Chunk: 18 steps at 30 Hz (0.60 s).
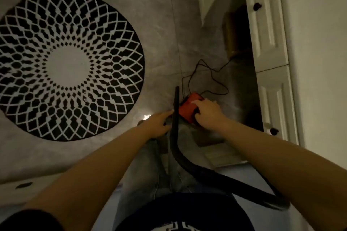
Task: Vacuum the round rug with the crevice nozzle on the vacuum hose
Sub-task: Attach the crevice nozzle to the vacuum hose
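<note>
Rug status: round rug (pixel 69 65) lies flat on the tile floor (pixel 165 24), up and to the left of both hands, untouched so far; nozzle isn't on it yet
Hose: black vacuum hose (pixel 197 163) curls in from the lower right past the legs; keep that slack loose so it doesn't tug once you swing left
Left hand: left hand (pixel 157 122) reaches toward the crevice nozzle (pixel 176 107), fingers look stretched out with the tips touching its side, not wrapped round it; I'd get a proper grip low on the nozzle before moving
Right hand: right hand (pixel 206 112) sits on top of the red vacuum body (pixel 187 107), fingers curled over its edge; probably going for the switch, can't tell for sure
Cord: power cord (pixel 204 78) loops on the floor just behind the vacuum; mind it doesn't snag
Further back: white cabinet doors (pixel 266 24) on the right
</note>
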Tool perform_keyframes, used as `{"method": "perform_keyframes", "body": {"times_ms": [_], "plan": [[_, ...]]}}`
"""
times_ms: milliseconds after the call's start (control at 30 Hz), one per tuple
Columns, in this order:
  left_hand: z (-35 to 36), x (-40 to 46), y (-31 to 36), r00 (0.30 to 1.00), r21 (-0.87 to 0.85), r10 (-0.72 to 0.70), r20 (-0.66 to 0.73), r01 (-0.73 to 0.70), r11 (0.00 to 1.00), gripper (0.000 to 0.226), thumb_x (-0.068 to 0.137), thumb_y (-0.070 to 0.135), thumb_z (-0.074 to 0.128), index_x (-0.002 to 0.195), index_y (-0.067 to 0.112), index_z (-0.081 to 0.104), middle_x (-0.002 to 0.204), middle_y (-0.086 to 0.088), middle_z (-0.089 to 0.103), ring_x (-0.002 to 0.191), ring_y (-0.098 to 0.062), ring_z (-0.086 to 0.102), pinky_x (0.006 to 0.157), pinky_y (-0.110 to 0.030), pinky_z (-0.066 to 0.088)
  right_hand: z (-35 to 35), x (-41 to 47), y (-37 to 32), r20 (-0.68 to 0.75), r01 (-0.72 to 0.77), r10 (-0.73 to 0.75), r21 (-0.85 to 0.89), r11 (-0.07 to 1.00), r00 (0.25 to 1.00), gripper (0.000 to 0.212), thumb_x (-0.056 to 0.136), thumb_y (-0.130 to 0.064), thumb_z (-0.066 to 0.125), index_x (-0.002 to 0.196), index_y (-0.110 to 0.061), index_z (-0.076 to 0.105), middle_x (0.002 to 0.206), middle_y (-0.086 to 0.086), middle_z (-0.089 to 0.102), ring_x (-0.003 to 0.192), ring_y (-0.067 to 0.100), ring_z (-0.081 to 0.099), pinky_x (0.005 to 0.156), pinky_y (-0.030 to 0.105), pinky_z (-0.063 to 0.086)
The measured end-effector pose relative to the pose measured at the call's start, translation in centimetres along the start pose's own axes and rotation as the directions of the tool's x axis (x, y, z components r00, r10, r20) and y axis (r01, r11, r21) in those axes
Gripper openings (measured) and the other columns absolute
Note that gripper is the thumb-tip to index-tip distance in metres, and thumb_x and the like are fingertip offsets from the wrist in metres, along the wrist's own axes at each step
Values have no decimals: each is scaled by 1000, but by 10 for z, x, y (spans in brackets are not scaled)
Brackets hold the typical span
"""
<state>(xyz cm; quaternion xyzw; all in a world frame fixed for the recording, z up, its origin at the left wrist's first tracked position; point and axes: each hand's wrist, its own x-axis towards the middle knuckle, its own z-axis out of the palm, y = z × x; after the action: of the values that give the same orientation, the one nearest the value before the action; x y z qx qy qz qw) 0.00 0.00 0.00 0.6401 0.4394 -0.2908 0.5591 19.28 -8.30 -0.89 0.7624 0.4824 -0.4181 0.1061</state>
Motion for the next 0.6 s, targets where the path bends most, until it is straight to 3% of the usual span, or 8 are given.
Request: {"method": "perform_keyframes", "body": {"times_ms": [67, 133, 200, 267, 333, 467, 533, 600], "plan": [[13, 10, -6, 976, -203, -121, 179, 157, 967, 65, 98, 20, 50, 153, 19, 16, 157, -10, 24, 143, -26, 29, 112, -29, 27, 11, 0, 4, 61, -4, 1, 50, 999, 998, 53, 89, -18, 51, 141, -18, 43, 130, 14, 54, 122, 33, 48, 107, 46, 34], [35, 16, -11, 936, -363, -208, 283, 305, 881, 69, 98, 17, 50, 155, 16, 10, 157, -13, 24, 139, -30, 34, 110, -36, 31, 28, -2, 6, 142, -45, 23, 155, 987, 990, 54, 91, -19, 51, 143, -18, 40, 129, 15, 55, 118, 32, 52, 101, 44, 43], [61, 27, -14, 893, -562, -291, 342, 443, 699, 74, 94, 17, 56, 154, 17, 11, 153, -16, 31, 124, -33, 46, 102, -45, 41, 41, -2, 8, 218, -109, 51, 261, 959, 975, 55, 92, -20, 51, 145, -19, 36, 134, 15, 53, 120, 30, 52, 100, 41, 45], [84, 40, -19, 886, -689, -362, 290, 456, 564, 69, 87, 22, 64, 147, 10, 30, 141, -22, 46, 107, -34, 55, 91, -42, 47, 52, -1, 7, 274, -153, 62, 325, 933, 960, 57, 94, -22, 50, 147, -18, 33, 138, 14, 50, 123, 29, 50, 102, 34, 42], [108, 61, -37, 877, -633, -445, 180, 450, 630, 72, 72, 39, 66, 134, 6, 49, 129, -22, 58, 105, -35, 59, 94, -41, 49, 64, -1, 5, 312, -178, 65, 349, 920, 948, 57, 95, -21, 49, 149, -16, 32, 140, 14, 49, 126, 29, 49, 103, 32, 40], [118, 81, -47, 876, -620, -475, 82, 418, 664, 53, 83, 38, 57, 127, 8, 55, 121, -17, 62, 111, -37, 58, 97, -37, 47, 69, -2, 0, 340, -178, 34, 401, 898, 940, 54, 97, -19, 48, 148, -14, 32, 142, 12, 48, 127, 25, 49, 104, 29, 40], [122, 104, -57, 890, -651, -447, 88, 391, 651, 79, 58, 53, 62, 123, 8, 58, 117, -17, 65, 105, -36, 63, 95, -41, 51, 63, 1, -3, 326, -161, 16, 424, 891, 945, 51, 97, -17, 48, 146, -15, 35, 139, 12, 50, 125, 25, 50, 100, 27, 39], [109, 112, -46, 902, -703, -417, 114, 370, 608, 91, 43, 53, 65, 121, 6, 58, 114, -19, 66, 102, -37, 65, 92, -48, 54, 54, 5, -3, 300, -159, 27, 425, 891, 954, 50, 96, -19, 50, 145, -17, 39, 137, 11, 53, 123, 24, 52, 97, 26, 41]]}}
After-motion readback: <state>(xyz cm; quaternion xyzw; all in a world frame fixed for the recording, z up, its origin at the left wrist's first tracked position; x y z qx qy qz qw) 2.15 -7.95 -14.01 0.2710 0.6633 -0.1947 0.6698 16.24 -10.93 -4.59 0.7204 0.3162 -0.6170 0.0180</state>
